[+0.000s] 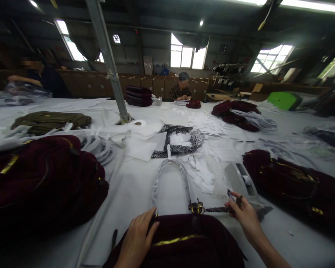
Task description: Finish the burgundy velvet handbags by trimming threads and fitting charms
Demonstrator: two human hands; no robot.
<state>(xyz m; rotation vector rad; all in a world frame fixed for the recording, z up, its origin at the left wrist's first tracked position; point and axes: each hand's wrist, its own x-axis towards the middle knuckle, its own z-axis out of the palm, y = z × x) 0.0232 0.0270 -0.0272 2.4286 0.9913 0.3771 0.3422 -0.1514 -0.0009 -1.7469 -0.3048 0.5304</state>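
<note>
A dark maroon handbag (190,243) with a gold zip lies in front of me at the table's near edge. Its upright handle (156,182) is wrapped in pale film. My left hand (138,236) grips the bag's upper left edge by the handle's base, thumb and fingers around a dark tab there. From gold hardware (197,207) at the right handle base, a dark braided strap (216,209) stretches sideways to my right hand (242,212). That hand is closed on the strap's end in a pinch; small dark parts stick out between the fingers, too blurred to name.
Maroon bags lie in a heap (44,178) at left and singly (293,182) at right. A grey tape dispenser (240,178) stands beyond my right hand. White paper scraps (202,171) litter the middle. A metal post (108,59) rises from the table. Two people sit across.
</note>
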